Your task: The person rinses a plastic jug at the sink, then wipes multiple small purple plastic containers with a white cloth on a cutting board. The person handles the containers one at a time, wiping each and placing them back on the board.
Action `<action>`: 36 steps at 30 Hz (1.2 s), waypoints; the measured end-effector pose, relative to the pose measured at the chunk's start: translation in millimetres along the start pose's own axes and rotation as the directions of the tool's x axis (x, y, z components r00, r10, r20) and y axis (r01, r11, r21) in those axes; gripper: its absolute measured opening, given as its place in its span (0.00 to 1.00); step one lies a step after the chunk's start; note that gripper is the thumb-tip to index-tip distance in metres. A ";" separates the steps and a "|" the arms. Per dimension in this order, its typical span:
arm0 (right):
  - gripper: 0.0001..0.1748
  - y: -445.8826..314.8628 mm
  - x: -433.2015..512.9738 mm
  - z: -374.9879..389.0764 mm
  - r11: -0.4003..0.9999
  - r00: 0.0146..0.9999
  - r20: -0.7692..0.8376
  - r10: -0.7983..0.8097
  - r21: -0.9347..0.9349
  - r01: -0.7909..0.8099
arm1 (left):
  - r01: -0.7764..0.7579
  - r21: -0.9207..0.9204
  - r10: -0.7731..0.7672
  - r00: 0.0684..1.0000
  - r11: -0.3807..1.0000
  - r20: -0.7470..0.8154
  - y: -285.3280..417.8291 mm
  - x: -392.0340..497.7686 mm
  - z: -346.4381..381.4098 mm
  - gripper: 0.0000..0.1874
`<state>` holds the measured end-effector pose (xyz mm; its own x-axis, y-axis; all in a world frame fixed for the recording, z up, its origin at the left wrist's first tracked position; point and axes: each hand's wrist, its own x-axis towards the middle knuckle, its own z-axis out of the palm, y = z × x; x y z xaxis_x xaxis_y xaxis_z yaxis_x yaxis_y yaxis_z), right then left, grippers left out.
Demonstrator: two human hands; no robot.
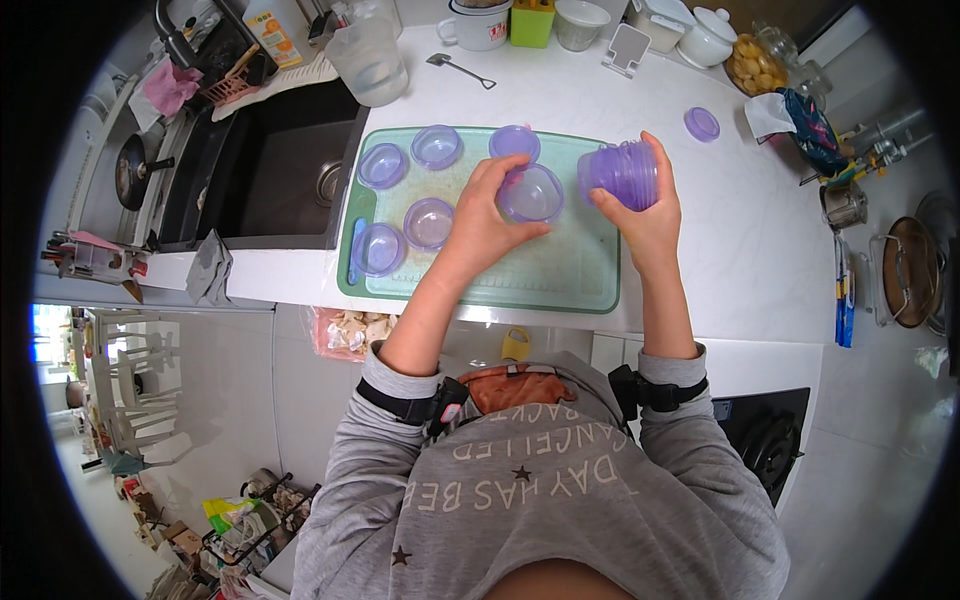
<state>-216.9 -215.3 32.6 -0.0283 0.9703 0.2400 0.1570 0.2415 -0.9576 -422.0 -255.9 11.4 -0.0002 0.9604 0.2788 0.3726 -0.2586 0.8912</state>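
My left hand [487,214] curls around a small clear purple-rimmed plastic cup [531,194], thumb and fingers at its sides, above a green cutting board [555,281]. My right hand [645,206] grips a stack of nested purple plastic cups [621,174], tilted on its side near the board's right edge. Another purple-rimmed cup [514,142] lies just behind the one at my left hand. Several more stand on the board's left part, among them a back cup [436,147], a corner cup [382,166], a middle cup [428,224] and a front cup [378,250].
A black sink [281,165] adjoins the board's left side. Behind the board are a plastic pitcher [367,64], a small shovel-shaped spoon [461,71], an enamel mug [480,28] and a phone stand [626,50]. A round purple lid [702,124] lies at the right on the white counter.
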 end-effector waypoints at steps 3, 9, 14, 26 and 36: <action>0.49 0.8 -1.7 -2.0 0.999 1.000 0.006 0.017 0.041 -0.017 | -0.070 0.110 0.076 0.996 0.992 -0.052 2.8 -0.4 -1.9 0.38; 0.49 3.6 -2.2 -3.6 0.999 1.000 0.001 0.016 0.041 -0.016 | -0.066 0.242 0.088 0.992 0.968 -0.084 -3.0 3.8 -4.9 0.39; 0.50 6.3 -3.6 -3.4 0.999 1.000 0.003 0.015 -0.052 -0.015 | -0.119 0.293 0.147 0.986 0.949 -0.078 -3.1 2.9 -7.6 0.39; 0.51 20.9 -4.9 15.7 0.799 0.979 0.143 -0.146 -0.567 0.202 | -0.091 0.160 0.112 0.986 0.983 -0.126 15.8 -0.9 -15.5 0.39; 0.50 25.4 -4.2 25.8 0.762 0.968 0.217 -0.128 -0.603 0.236 | -0.042 0.060 0.049 0.991 0.997 -0.124 13.6 -2.3 -20.6 0.39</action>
<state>-238.2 -213.0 3.2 -0.2616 0.9103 0.3207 0.7080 0.4069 -0.5772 -436.1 -263.9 30.2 -0.0966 0.9262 0.3644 0.4276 -0.2920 0.8555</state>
